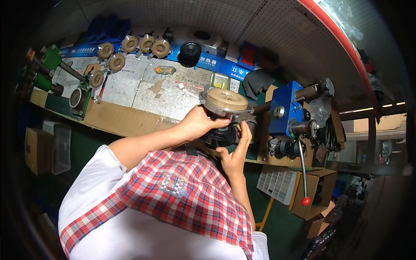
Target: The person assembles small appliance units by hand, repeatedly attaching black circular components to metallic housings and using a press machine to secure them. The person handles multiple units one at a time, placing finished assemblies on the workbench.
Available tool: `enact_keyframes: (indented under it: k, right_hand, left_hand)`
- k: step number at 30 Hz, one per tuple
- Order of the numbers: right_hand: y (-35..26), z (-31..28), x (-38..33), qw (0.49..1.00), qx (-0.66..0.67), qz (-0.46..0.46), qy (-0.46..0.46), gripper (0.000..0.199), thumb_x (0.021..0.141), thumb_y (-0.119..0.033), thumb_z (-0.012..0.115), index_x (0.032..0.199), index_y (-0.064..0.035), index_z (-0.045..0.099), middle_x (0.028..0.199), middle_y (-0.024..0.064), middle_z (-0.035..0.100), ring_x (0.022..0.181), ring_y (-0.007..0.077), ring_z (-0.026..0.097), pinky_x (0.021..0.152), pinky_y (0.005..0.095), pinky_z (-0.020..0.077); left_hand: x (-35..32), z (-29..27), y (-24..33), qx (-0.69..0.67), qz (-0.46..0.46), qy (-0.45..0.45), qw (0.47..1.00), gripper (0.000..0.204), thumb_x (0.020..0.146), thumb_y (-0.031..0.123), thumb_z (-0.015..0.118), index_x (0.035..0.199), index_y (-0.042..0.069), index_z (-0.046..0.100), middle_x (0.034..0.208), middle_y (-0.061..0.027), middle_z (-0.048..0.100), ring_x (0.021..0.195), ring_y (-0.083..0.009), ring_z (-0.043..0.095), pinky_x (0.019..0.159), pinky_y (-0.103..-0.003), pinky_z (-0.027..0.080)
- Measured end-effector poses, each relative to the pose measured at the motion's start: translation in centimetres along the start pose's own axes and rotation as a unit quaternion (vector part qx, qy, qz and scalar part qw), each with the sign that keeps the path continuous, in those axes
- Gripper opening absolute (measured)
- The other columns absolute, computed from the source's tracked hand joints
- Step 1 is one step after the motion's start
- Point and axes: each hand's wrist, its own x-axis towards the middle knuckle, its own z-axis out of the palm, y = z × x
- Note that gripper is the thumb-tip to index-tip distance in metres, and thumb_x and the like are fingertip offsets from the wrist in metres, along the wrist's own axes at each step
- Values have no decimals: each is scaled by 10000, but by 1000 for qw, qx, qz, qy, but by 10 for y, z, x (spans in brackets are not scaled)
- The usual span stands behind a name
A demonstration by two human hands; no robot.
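Both hands hold one motor assembly over the workbench: a round beige finned disc (225, 100) sits on top of a black body (220, 136). My left hand (200, 123) grips it from the left, fingers wrapped just under the disc. My right hand (236, 151) clasps the black body from below and the right, with fingers stretched up along its side. The lower part of the assembly is hidden behind my hands. My white shirt and red plaid apron (186, 195) fill the lower part of the view.
Several similar beige-disc assemblies (147, 43) lie at the back of the bench beside a black round part (190, 53). To the right stands a blue press (284, 108) whose lever has a red knob (306, 200). Cardboard boxes (314, 190) and a white crate (277, 186) sit below.
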Motion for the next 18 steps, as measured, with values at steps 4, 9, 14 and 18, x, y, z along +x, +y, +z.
enact_keyframes:
  k: [4, 9, 14, 18]
  right_hand:
    - [21, 1, -13, 996, 32, 68, 50, 755, 980, -566, 398, 1466, 1, 280, 1402, 167, 368, 1270, 287, 429, 1066, 401, 347]
    - [24, -10, -14, 989, 80, 107, 69, 737, 986, -556, 401, 1463, -6, 290, 1415, 141, 387, 1278, 256, 427, 1064, 379, 344]
    - [17, -9, -13, 990, 89, 91, 53, 788, 963, -603, 405, 1469, -11, 284, 1432, 140, 380, 1278, 261, 424, 1067, 392, 340]
    - [15, -7, -11, 992, 91, 79, 47, 820, 949, -609, 425, 1458, 18, 282, 1384, 175, 377, 1262, 289, 424, 1056, 406, 345]
  left_hand:
    - [3, 4, 1, 7, 11, 17, 1000, 508, 802, 250, 792, 1191, -19, 606, 1101, -106, 680, 1012, -154, 618, 899, -310, 482]
    - [2, 7, 8, 1, 32, 25, 999, 507, 809, 254, 784, 1199, -17, 605, 1112, -111, 677, 1026, -158, 616, 908, -312, 479]
    - [3, 10, 12, 24, 11, 15, 1000, 506, 813, 255, 780, 1209, -10, 607, 1117, -106, 679, 1024, -161, 618, 910, -312, 477]
    - [5, 9, 8, 20, 16, 9, 1000, 507, 813, 258, 781, 1208, -8, 609, 1119, -105, 678, 1029, -159, 617, 913, -308, 476]
